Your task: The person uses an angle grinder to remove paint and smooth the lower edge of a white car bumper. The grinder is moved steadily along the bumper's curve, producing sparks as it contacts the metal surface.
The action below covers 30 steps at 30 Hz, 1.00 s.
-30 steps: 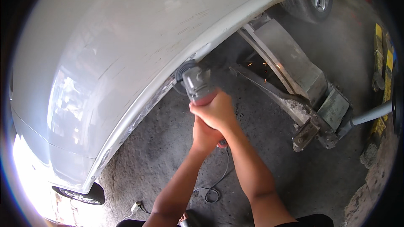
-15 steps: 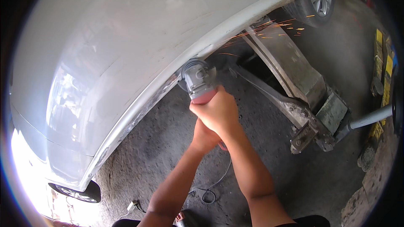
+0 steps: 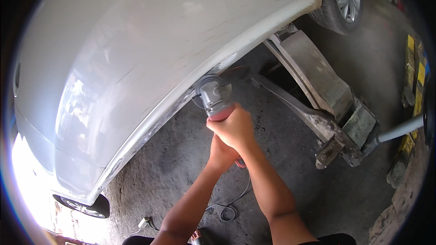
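Observation:
An angle grinder [image 3: 216, 96], grey at the head and red at the body, is held at the lower edge of a white car [image 3: 159, 59]. My right hand [image 3: 237, 128] wraps round the grinder's body just behind its head. Below and behind it, my left hand [image 3: 222, 153] grips the rear part, mostly covered by the right hand and wrist. The grinder's disc side faces the car's sill [image 3: 170, 111], which has a scraped, bare-looking strip. Whether the disc touches the metal is hidden by the head. A faint orange streak shows just beyond it.
A floor jack [image 3: 313, 63] reaches under the car at right, its pale handle [image 3: 399, 128] sticking out. A grey cord [image 3: 227, 208] loops on the concrete floor near my feet. Yellow-and-black bars [image 3: 415, 81] lie at far right; car wheels [image 3: 347, 0] show at top right and lower left.
The long stream of orange sparks toward the jack and wheel has died to a faint streak. Grinder and hands sit slightly lower in view, with both hands keeping their hold.

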Each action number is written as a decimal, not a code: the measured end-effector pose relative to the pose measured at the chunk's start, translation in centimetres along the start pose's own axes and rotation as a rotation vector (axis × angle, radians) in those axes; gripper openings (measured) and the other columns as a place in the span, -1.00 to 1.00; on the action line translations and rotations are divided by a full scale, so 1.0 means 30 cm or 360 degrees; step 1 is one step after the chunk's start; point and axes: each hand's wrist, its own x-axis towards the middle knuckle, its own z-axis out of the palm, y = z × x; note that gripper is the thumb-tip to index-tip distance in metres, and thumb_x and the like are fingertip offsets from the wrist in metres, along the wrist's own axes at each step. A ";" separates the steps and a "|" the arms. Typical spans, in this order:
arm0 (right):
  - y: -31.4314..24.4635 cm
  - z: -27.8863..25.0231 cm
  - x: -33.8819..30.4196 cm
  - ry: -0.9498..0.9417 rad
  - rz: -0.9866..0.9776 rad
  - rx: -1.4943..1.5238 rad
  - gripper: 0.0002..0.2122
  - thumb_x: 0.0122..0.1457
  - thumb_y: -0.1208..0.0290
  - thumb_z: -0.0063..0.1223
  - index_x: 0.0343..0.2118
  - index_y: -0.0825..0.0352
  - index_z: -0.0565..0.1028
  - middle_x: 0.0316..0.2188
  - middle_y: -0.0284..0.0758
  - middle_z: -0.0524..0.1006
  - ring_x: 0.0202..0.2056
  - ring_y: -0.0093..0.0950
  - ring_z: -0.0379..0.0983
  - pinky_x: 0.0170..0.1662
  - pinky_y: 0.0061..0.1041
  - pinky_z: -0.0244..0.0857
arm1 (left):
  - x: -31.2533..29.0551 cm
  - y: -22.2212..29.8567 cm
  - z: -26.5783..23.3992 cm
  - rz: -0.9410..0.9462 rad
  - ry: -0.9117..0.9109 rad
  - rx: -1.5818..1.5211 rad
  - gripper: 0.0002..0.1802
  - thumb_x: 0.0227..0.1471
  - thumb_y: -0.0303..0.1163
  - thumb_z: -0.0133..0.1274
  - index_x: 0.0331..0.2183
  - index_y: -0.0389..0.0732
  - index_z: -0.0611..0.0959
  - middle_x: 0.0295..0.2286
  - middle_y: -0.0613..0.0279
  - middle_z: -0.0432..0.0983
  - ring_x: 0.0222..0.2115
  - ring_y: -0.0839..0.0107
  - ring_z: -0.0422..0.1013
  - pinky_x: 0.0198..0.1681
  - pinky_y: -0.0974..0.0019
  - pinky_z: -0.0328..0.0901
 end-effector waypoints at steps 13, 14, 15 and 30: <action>0.070 0.033 0.002 -0.0041 -0.0039 0.0147 -0.40 -0.14 0.07 0.50 -0.13 0.45 0.59 -0.30 -0.05 0.71 -0.24 -0.09 0.71 -0.12 -0.18 0.56 | 0.005 -0.136 -0.042 0.0084 0.0036 -0.0031 -0.19 0.06 -0.48 0.37 0.25 -0.20 0.31 0.09 0.16 0.49 0.09 0.30 0.49 0.05 0.20 0.45; 0.071 0.032 0.005 -0.0045 -0.0029 0.0183 -0.38 -0.14 0.05 0.49 -0.10 0.43 0.59 -0.29 -0.06 0.71 -0.22 -0.10 0.70 -0.10 -0.17 0.56 | 0.009 -0.145 -0.044 0.0106 0.0081 -0.0100 -0.19 0.05 -0.49 0.38 0.24 -0.20 0.31 0.08 0.15 0.50 0.07 0.31 0.50 0.04 0.20 0.46; 0.064 0.032 0.001 -0.0103 -0.0052 0.0101 -0.39 -0.14 0.05 0.49 -0.10 0.43 0.59 -0.29 -0.06 0.71 -0.22 -0.10 0.70 -0.09 -0.18 0.56 | 0.012 -0.148 -0.043 0.0129 0.0124 -0.0161 -0.19 0.04 -0.50 0.38 0.23 -0.20 0.31 0.07 0.15 0.51 0.06 0.32 0.50 0.02 0.20 0.47; 0.053 0.109 -0.040 -0.0295 -0.0103 -0.0107 -0.41 -0.15 0.06 0.49 -0.14 0.43 0.60 -0.29 -0.06 0.71 -0.21 -0.09 0.69 -0.09 -0.19 0.56 | -0.060 -0.173 -0.090 0.0057 0.0269 0.0212 -0.20 0.02 -0.44 0.39 0.21 -0.24 0.33 0.02 0.13 0.55 0.02 0.34 0.52 0.00 0.22 0.47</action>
